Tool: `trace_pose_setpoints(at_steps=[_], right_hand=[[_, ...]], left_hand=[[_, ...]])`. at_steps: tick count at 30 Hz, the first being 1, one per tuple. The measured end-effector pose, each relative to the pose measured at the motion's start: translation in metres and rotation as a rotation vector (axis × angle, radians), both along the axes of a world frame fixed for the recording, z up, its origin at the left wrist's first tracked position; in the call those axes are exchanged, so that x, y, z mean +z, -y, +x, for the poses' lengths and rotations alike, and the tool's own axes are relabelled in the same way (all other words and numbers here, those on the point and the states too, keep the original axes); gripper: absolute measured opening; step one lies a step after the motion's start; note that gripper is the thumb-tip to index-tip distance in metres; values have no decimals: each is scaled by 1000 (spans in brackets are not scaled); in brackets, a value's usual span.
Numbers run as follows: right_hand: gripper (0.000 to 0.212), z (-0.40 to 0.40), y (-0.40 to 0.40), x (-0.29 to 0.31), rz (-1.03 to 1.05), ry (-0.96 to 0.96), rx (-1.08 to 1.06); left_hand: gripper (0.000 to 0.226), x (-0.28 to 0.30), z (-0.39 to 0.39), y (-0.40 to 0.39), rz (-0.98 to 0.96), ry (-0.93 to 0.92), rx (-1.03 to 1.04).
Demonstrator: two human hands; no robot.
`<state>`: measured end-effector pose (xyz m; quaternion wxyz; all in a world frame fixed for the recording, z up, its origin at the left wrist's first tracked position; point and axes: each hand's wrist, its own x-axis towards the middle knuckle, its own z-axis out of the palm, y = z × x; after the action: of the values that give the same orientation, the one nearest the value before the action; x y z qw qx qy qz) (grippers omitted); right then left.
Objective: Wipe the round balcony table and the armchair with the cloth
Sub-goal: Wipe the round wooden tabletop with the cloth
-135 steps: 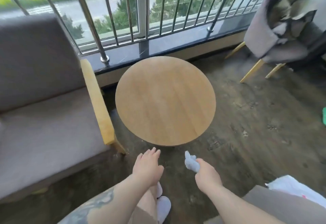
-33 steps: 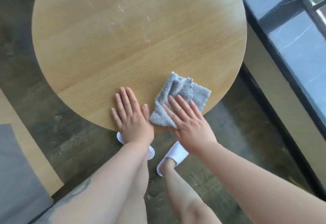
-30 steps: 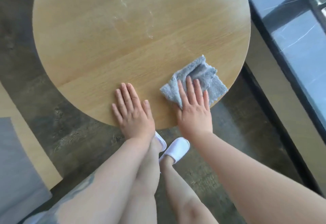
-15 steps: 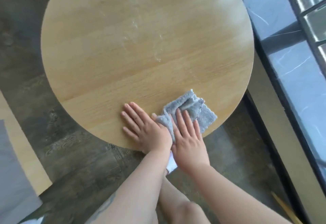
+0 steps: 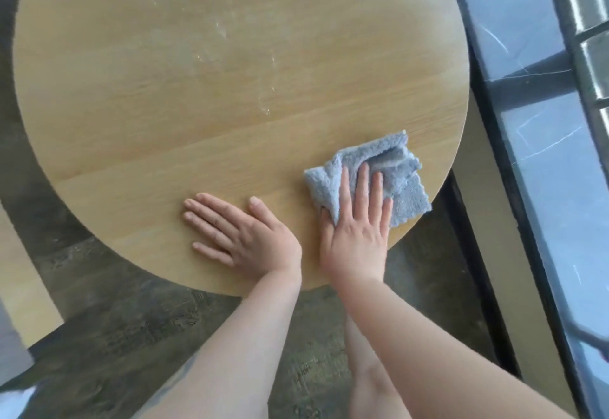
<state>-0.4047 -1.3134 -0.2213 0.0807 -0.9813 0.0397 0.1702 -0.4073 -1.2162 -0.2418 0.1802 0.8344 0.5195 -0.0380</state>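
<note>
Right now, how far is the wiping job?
Early. The right hand presses the cloth flat on the round table near its edge; the left hand rests flat beside it. Whitish smears remain at the centre. The armchair is not clearly in view, not yet wiped.

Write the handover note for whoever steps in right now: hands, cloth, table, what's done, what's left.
Left hand: flat on the table near its front edge, fingers straight, holding nothing.
Right hand: flat on the cloth, pressing it to the tabletop at the front right, near the rim.
Done: wiping is under way along the near edge.
Left: pale smears show toward the middle of the top, so the centre and far side seem unwiped. The armchair, barely in view at the left edge, comes after.
</note>
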Motion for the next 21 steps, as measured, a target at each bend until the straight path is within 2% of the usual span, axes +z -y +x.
trace_pose_setpoints(at_steps=[1,4,5,6,9,10,11,13,15,16,19,20,21], right_hand=[[72,-4,-8,0,20,0,48],[74,-16,42,2,46,18,669],[75,-5,67,2,42,19,763],[76,11,82,2,25,20,742],[72,50,69,4,-14,40,328],[71,48,59,6,-5,30,324],[71,39,57,4,32,36,435],[70,30,90,4,65,38,809],[74,53,135,2,28,35,970],[74,68,144,1,3,50,912],[69,83,112,2,-9,55,439],[70,73,99,2,1,41,398],[73,59,96,2,35,32,479]], left_hand=[[68,-1,-1,1,18,25,-5],[62,-3,-3,8,82,60,-24],[62,-3,-2,14,90,66,-29],[61,-2,1,21,96,72,-20],[60,0,21,46,92,95,175],[59,1,28,52,94,100,263],[59,0,34,55,107,101,327],[62,-3,42,57,142,102,371],[63,-4,45,59,146,99,377],[63,-5,46,60,160,87,387],[65,-7,48,60,179,77,401],[65,-7,47,61,180,78,400],[64,-7,46,61,185,78,402]])
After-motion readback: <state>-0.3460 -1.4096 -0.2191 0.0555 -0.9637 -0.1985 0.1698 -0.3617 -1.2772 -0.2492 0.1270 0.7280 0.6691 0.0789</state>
